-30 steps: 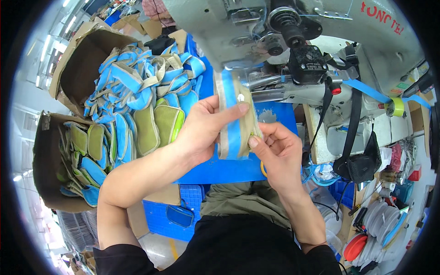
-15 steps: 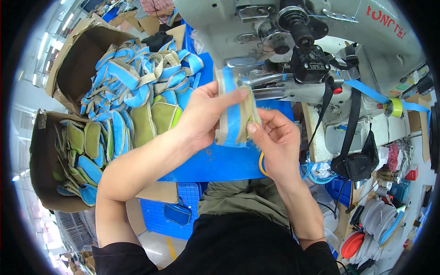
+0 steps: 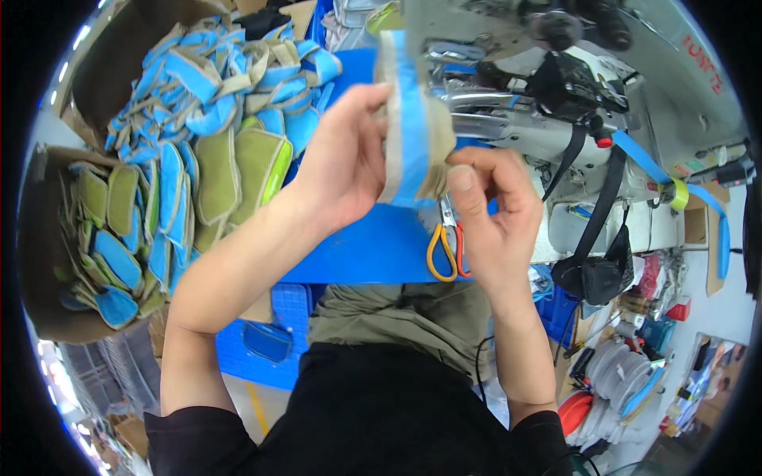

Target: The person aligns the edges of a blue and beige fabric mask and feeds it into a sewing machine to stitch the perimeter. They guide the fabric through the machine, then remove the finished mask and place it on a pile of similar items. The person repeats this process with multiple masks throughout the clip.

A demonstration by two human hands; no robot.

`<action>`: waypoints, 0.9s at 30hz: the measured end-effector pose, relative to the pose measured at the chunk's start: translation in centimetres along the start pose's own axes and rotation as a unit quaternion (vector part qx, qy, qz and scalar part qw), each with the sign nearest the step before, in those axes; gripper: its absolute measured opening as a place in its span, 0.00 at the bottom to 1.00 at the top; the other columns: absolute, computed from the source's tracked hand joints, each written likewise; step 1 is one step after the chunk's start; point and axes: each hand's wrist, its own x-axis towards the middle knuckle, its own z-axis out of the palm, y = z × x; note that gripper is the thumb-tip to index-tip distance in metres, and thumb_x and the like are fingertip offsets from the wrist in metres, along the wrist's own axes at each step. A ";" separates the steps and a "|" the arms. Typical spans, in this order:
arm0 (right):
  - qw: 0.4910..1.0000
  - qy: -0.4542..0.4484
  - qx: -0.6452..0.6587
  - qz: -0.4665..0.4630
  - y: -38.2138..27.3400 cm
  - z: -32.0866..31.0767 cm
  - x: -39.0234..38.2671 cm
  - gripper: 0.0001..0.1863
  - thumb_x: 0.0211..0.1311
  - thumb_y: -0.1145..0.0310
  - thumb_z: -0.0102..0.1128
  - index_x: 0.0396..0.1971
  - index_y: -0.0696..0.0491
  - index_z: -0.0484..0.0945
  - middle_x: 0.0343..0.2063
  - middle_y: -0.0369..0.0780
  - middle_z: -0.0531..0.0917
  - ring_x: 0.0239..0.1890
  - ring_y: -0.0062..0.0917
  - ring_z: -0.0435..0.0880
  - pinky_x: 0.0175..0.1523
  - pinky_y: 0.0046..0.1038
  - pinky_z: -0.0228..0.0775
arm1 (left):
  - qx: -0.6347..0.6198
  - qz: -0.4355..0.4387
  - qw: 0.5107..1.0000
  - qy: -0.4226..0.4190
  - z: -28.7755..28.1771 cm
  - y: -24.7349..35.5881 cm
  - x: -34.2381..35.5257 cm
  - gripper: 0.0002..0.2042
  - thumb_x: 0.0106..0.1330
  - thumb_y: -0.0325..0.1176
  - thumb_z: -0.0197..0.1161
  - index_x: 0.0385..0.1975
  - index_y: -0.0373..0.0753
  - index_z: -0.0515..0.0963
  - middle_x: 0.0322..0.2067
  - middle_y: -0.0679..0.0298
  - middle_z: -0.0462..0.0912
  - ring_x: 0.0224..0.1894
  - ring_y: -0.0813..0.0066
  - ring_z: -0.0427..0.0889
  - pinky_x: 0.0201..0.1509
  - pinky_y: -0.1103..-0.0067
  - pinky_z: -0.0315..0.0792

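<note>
A blue-and-beige fabric band (image 3: pixel 410 119), sewn into a strip with beige edges, stands upright in front of me beside the sewing machine. My left hand (image 3: pixel 349 159) is closed on its left edge, with the fingers partly hidden behind the cloth. At the band's lower right edge my right hand (image 3: pixel 500 202) pinches the beige cloth between thumb and bent forefinger. Scissors (image 3: pixel 429 255) with one yellow-orange and one red handle lie on the blue table (image 3: pixel 349 250), just below the band and beside my right hand.
The sewing machine (image 3: pixel 675 87) fills the upper right, with a blue tape (image 3: pixel 643 155) and black straps hanging from it. On the left, cardboard boxes (image 3: pixel 40 238) hold piles of blue-and-beige bands (image 3: pixel 214 119) and green-and-blue padded pieces (image 3: pixel 218 174). Reels (image 3: pixel 619 373) stand at lower right.
The view has shifted, and more of the scissors shows. My left thumb has left the front of the band. The right hand has moved a little to the right and up, and the band has turned.
</note>
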 end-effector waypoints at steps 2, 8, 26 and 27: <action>0.999 -0.006 -0.038 -0.022 -0.3 0.0 0.7 0.13 0.62 0.65 0.76 0.41 0.57 0.86 0.22 0.31 0.71 0.23 0.14 0.65 0.28 0.20 0.57 | -0.042 -0.015 0.999 -0.018 -0.3 -0.3 -0.4 0.17 0.78 0.39 0.49 0.56 0.37 0.78 0.47 0.61 0.88 0.49 0.72 0.87 0.56 0.71 0.81; 0.981 -0.107 0.064 0.151 -0.8 0.5 2.2 0.12 0.70 0.64 0.71 0.32 0.58 0.84 0.18 0.23 0.69 0.22 0.06 0.59 0.26 0.16 0.49 | 0.146 0.164 0.974 -0.050 -2.5 -2.1 1.4 0.12 0.75 0.28 0.59 0.56 0.37 0.75 0.44 0.63 0.88 0.45 0.79 0.87 0.48 0.79 0.82; 0.969 -0.082 0.158 0.170 -1.1 0.8 1.7 0.17 0.71 0.65 0.69 0.22 0.54 0.79 0.16 0.21 0.67 0.22 0.06 0.58 0.28 0.17 0.49 | 0.677 0.580 0.447 0.070 -4.4 0.9 5.8 0.06 0.63 0.27 0.66 0.38 0.41 0.79 0.35 0.58 0.82 0.38 0.58 0.85 0.32 0.67 0.78; 0.971 -0.073 0.154 0.170 -0.9 0.9 1.6 0.17 0.71 0.65 0.70 0.21 0.54 0.79 0.16 0.21 0.66 0.22 0.06 0.58 0.27 0.17 0.48 | 0.661 0.580 0.470 0.081 -4.2 0.6 5.5 0.06 0.64 0.28 0.67 0.38 0.41 0.79 0.35 0.60 0.83 0.38 0.62 0.85 0.31 0.68 0.78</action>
